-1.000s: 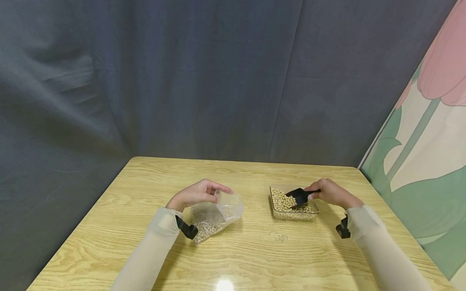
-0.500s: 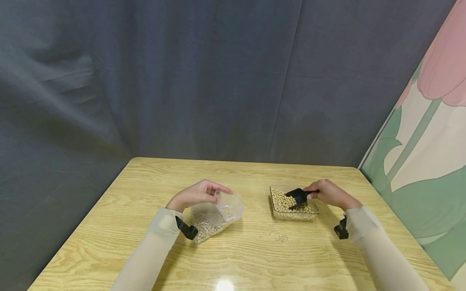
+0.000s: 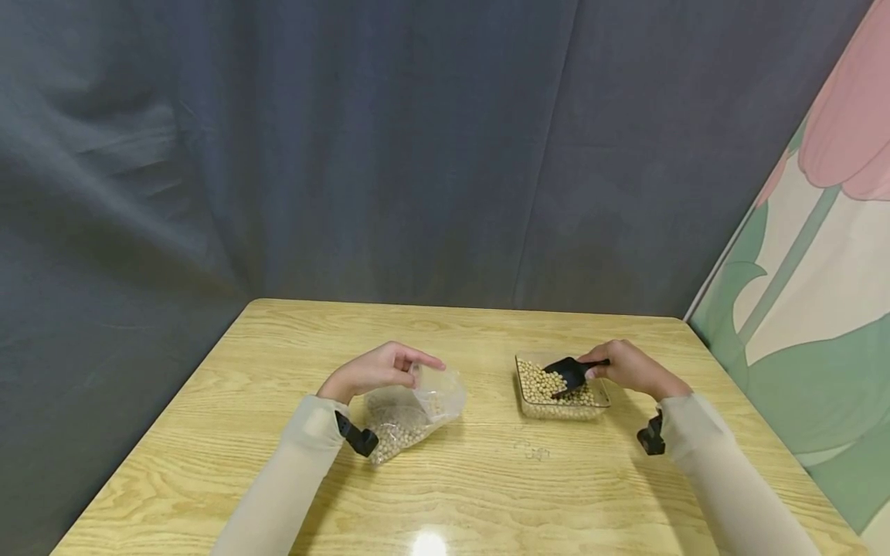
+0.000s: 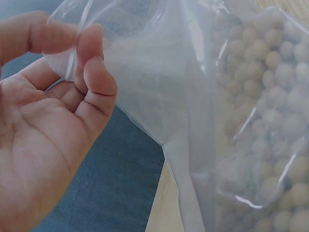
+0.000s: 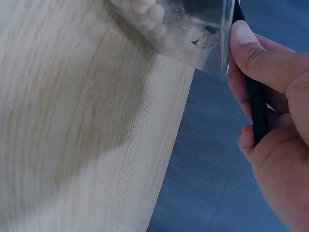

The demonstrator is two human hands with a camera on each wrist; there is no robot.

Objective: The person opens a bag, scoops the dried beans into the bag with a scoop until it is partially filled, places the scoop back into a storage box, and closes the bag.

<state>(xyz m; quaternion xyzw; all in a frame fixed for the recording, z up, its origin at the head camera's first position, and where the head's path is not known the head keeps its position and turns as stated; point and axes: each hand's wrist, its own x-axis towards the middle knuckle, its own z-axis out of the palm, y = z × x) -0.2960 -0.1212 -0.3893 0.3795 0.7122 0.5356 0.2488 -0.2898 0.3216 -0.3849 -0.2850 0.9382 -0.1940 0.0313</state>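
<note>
My left hand (image 3: 378, 371) pinches the upper edge of a clear plastic bag (image 3: 410, 417) between thumb and fingers. Pale round beans (image 4: 270, 111) fill the bag's lower part, which lies on the table. On the right, my right hand (image 3: 629, 367) grips the handle of a black scoop (image 3: 572, 373). The scoop's blade sits among yellowish beans (image 3: 538, 384) in a clear rectangular container (image 3: 563, 413). In the right wrist view the scoop handle (image 5: 257, 106) runs through the curled fingers, close by the container's wall.
Both things rest on a wooden table (image 3: 459, 494). Between the bag and the container, nearer the front, are small faint marks or clear bits (image 3: 534, 450) that I cannot make out. A dark curtain (image 3: 389, 154) hangs behind, and a flower-patterned cloth (image 3: 820, 309) borders the right side.
The scoop and right hand have shifted very slightly left over the container. The left hand and the bag have stayed in place.
</note>
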